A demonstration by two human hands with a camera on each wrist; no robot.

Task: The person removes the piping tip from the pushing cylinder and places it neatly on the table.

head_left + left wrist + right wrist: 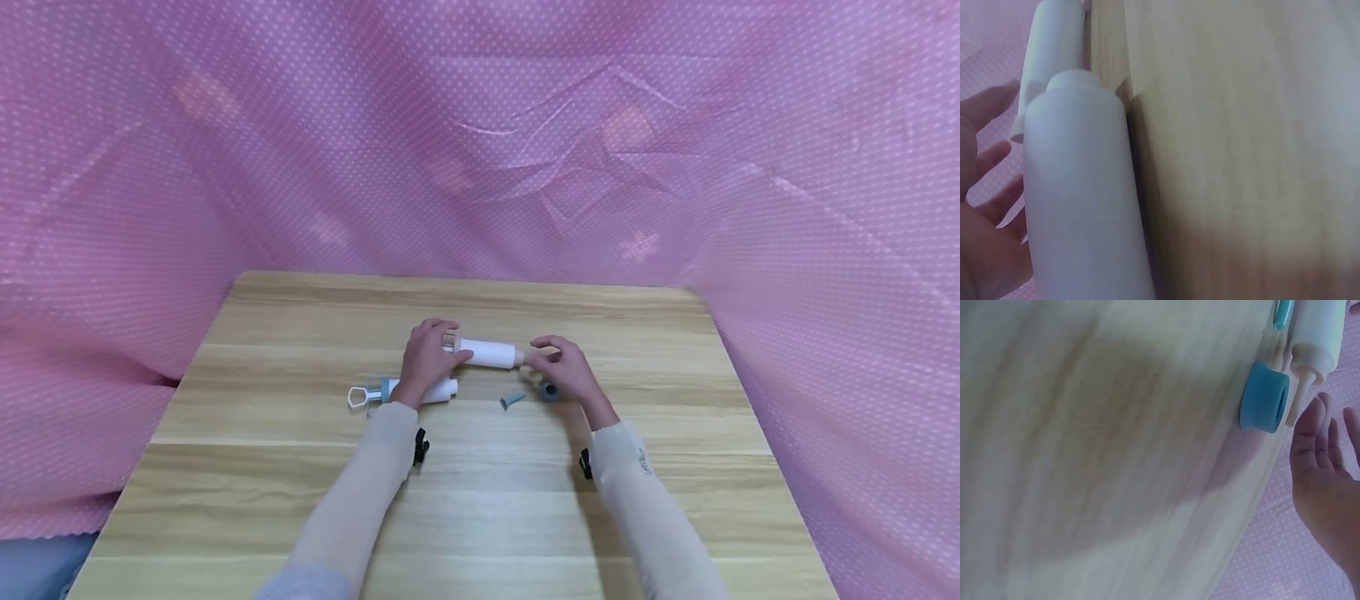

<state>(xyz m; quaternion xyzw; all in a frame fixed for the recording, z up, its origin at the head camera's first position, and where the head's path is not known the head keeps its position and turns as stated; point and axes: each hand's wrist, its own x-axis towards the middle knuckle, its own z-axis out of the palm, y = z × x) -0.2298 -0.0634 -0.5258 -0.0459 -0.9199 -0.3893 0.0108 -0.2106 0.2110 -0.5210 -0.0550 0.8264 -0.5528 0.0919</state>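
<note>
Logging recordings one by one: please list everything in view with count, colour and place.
Table: 1, light wood, underneath
Dotted cloth: count unclear, pink, behind and beside table
Beige-ended tube: 1, white, farther row
Nozzle: 1, beige, at that tube's right end
Blue-collared tube: 1, white, nearer, to the left
Ring: 1, blue, nearer than the nozzle
Tapered piece: 1, blue-grey, left of ring
Fabric: 1, grey-blue, lower left corner
Wrist devices: 2, black, at wrists
Sleeves: 2, beige, lower middle
Left grip: 1, bare, at beige-ended tube's left end
Right grip: 1, bare, by nozzle tip
</note>
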